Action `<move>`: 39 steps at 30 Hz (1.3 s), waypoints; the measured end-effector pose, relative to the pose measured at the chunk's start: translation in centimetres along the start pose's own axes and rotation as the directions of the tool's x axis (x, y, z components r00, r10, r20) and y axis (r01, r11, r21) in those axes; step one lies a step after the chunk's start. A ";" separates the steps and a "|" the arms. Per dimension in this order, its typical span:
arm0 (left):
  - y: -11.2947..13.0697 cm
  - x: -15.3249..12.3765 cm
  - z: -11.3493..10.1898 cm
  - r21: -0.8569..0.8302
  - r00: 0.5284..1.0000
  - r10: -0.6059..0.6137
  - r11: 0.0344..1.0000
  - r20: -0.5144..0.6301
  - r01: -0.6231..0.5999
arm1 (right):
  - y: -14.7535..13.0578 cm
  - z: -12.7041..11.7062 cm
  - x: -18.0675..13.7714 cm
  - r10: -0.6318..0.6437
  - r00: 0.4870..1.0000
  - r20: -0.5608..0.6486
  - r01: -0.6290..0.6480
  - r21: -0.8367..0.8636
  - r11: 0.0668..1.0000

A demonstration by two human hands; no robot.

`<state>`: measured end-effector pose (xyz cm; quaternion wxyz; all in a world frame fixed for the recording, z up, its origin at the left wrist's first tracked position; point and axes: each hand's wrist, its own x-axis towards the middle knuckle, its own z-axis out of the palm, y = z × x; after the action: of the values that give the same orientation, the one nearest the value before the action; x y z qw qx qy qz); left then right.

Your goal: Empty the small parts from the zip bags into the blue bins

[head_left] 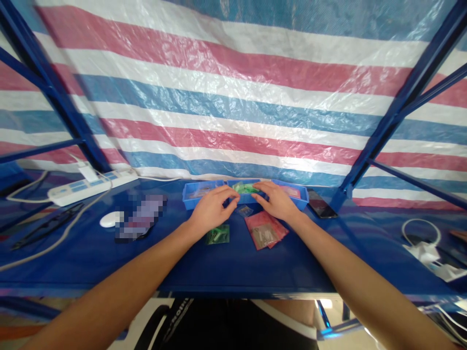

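Observation:
My left hand (213, 206) is in front of the left and middle blue bins, thumb and index tips brought together in a pinch; anything between them is too small to make out. My right hand (276, 200) reaches to the middle blue bin (241, 198), its fingers apart at the edge of the green packets (245, 187) inside. Between the hands a small clear packet (245, 211) lies on the table. Green bags (219, 234) rest below my left wrist. Pinkish-red bags (266, 229) overlap below my right hand.
Flanking the middle bin are a left blue bin (189, 203) and a right blue bin (303, 200). A phone (321, 203) lies at the right. Leftward on the blue table (233, 272) are a white oval object (111, 219), a power strip (69, 192) and cables. Striped sheeting (233, 107) hangs behind.

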<state>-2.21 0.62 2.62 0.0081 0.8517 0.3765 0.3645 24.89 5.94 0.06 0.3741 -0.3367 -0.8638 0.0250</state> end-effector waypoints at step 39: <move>-7.5 0.2 -6.1 0.175 0.959 -0.218 0.952 -0.182 0.250 | -2.3 -0.9 -0.3 0.066 0.985 -0.159 -0.054 0.073 0.996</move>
<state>-10.70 4.58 5.04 -0.0629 0.7654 0.5083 0.3897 24.31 3.77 1.18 0.4532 -0.3504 -0.8187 0.0385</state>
